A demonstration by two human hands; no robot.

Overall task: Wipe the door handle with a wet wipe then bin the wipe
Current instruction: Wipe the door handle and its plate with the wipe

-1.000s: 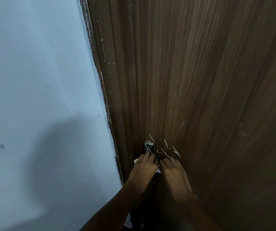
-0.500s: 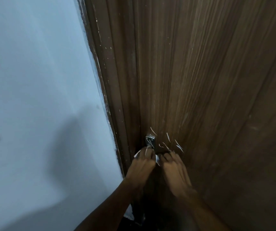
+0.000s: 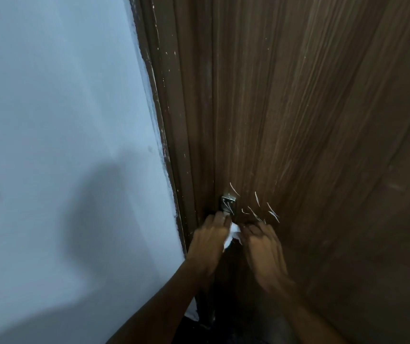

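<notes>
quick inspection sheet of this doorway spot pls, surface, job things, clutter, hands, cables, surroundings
surface: brown wooden door, pale scratches beside the metal fitting
job's things: white wet wipe bunched between both hands; metal door handle plate just above them, the rest of the handle hidden
clutter: nothing seen
grippers: left hand closed over the wipe; right hand at the wipe's other edge, blurred, grip unclear
cables: nothing seen
surroundings: pale wall on the left, dark door frame; no bin in view
</notes>
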